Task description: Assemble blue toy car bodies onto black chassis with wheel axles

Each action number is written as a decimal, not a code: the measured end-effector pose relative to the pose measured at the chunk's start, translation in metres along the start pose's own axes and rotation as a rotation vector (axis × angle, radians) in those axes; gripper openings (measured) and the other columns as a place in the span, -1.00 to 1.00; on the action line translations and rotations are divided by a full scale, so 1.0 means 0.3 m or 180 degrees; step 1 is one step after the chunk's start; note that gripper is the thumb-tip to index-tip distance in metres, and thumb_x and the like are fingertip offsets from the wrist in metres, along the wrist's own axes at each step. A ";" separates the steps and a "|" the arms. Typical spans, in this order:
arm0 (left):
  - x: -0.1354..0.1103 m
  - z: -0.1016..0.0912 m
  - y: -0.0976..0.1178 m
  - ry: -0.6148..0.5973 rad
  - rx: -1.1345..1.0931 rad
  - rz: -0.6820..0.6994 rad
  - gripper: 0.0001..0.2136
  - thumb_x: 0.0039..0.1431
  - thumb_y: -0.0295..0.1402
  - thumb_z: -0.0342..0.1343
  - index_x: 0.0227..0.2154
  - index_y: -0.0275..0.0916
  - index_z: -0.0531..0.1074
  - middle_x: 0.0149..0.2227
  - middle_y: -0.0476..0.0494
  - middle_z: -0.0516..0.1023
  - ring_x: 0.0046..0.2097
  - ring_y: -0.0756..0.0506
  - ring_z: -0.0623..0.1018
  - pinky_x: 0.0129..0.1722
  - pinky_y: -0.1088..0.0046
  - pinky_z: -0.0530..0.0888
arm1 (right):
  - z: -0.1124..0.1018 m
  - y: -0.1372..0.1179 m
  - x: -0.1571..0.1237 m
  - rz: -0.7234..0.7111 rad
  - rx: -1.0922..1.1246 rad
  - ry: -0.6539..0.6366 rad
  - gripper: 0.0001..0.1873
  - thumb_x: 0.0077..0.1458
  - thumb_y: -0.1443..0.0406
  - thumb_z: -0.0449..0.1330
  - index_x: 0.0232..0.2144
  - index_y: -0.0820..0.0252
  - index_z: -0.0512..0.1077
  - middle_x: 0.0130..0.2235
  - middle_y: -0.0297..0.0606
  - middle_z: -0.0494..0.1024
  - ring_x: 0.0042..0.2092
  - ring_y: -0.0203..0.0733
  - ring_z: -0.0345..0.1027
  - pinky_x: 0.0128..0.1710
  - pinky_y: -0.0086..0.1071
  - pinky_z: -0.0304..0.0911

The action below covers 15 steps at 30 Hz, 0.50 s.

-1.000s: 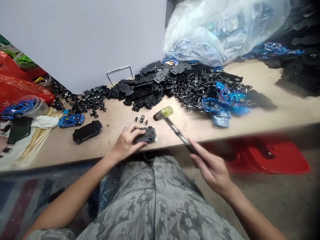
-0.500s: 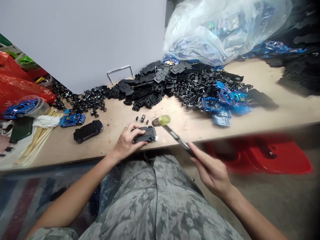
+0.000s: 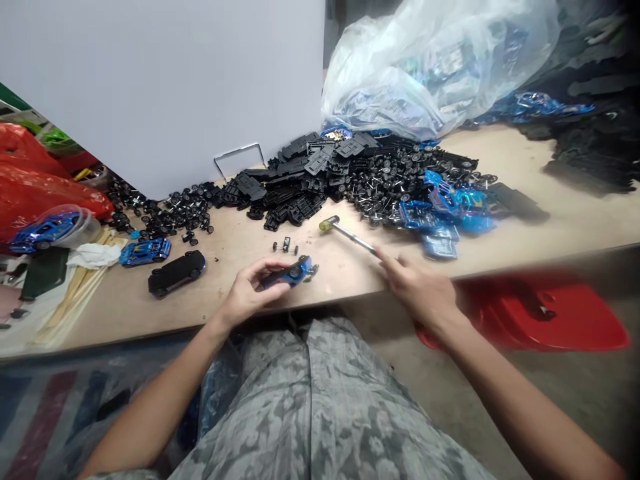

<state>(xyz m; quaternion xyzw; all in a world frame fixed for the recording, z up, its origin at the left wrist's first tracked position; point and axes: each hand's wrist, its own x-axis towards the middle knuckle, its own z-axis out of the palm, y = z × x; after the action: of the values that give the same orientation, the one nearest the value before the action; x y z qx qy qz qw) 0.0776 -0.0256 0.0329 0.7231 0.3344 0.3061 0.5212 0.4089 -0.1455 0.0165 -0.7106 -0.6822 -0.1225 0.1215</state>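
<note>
My left hand (image 3: 250, 288) grips a small blue toy car (image 3: 294, 272), tilted on its side just above the front edge of the wooden table (image 3: 525, 227). My right hand (image 3: 417, 288) rests on the table edge, fingers around the handle end of a small hammer (image 3: 347, 235). The hammer lies on the table with its yellow-tipped head pointing left. A loose wheel axle (image 3: 285, 247) lies just beyond the car.
A big heap of black chassis plates and wheel axles (image 3: 340, 177) fills the middle, with blue car bodies (image 3: 445, 210) to its right. A black car (image 3: 177, 271) and a blue car (image 3: 145, 251) lie at left. A clear plastic bag (image 3: 430, 67) stands behind; a red stool (image 3: 540, 313) is below.
The hammer has come down from above the car and now lies on the table. My left hand has turned the car from dark underside up to blue body showing.
</note>
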 end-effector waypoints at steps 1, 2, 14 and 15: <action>0.002 0.002 0.001 -0.0019 -0.0320 -0.0200 -0.61 0.10 -0.16 0.40 -0.08 -0.25 0.56 -0.04 -0.27 0.68 -0.05 -0.19 0.67 0.00 0.26 0.61 | 0.000 -0.014 0.028 -0.0143 0.0205 0.0136 -0.58 0.38 0.25 0.08 0.20 0.11 0.50 -0.28 -0.08 0.56 -0.28 -0.06 0.40 -0.38 -0.27 0.35; 0.004 0.005 0.004 -0.0052 -0.0633 -0.0427 -0.61 0.09 -0.14 0.40 -0.09 -0.25 0.56 -0.06 -0.26 0.69 -0.10 -0.19 0.68 -0.07 0.29 0.63 | -0.004 -0.037 0.054 -0.0328 0.0540 0.0281 -0.60 0.37 0.20 0.12 0.18 0.11 0.50 -0.18 -0.03 0.58 -0.18 0.01 0.43 -0.26 -0.18 0.43; 0.085 0.012 0.032 -0.1728 -0.2074 -0.2136 -0.52 0.19 0.09 0.18 -0.13 -0.27 0.57 -0.39 -0.25 0.68 -0.53 -0.17 0.61 -0.62 0.35 0.50 | -0.083 -0.230 0.226 -0.1653 0.4260 -0.0661 -0.46 0.33 0.25 0.23 0.32 0.05 0.32 0.29 -0.05 0.45 0.24 -0.09 0.41 0.20 -0.13 0.41; 0.090 0.019 0.026 -0.1492 -0.1940 -0.1969 -0.55 0.18 0.06 0.22 -0.16 -0.27 0.58 -0.38 -0.23 0.68 -0.48 -0.17 0.62 -0.56 0.34 0.54 | -0.080 -0.233 0.233 -0.1807 0.4227 -0.0478 -0.50 0.28 0.25 0.29 0.25 0.09 0.40 0.20 -0.05 0.54 0.19 -0.09 0.45 0.18 -0.13 0.42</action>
<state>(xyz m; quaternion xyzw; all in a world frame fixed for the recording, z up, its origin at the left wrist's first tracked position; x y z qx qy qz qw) 0.0992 -0.0089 0.0415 0.4540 0.3024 0.0500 0.8366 0.3415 -0.0852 0.0631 -0.2889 -0.7773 0.3398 0.4436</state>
